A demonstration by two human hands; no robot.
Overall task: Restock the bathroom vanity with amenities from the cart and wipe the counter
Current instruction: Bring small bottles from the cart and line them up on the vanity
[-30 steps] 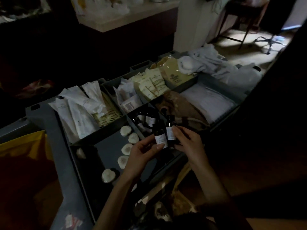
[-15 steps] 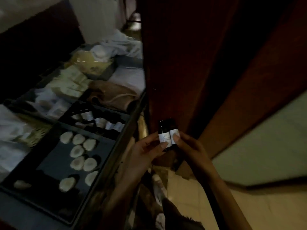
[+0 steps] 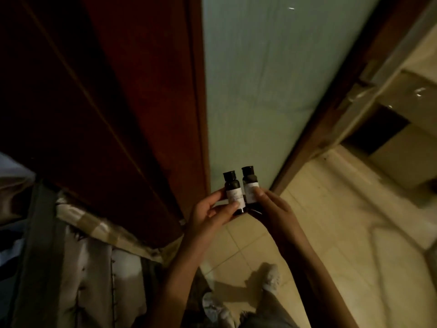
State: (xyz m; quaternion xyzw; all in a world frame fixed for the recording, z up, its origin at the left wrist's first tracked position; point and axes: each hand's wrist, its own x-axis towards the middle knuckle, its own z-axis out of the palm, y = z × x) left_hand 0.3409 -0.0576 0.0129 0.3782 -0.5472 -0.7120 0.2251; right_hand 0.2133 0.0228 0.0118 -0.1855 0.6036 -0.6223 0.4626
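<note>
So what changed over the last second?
The person turned away from the cart trays, now out of view, toward a frosted glass door and tiled floor. Unchanged: the left hand grips one bottle, the right hand the second bottle, upright, side by side.

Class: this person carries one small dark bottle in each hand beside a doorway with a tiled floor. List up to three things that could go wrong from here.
1. The left hand and right hand seem to pinch with fingertips only; with so light a grip, the left bottle or right bottle might slip onto the tiled floor.
2. The light is dim and the wooden door stands close on the left; an arm could knock it.
</note>
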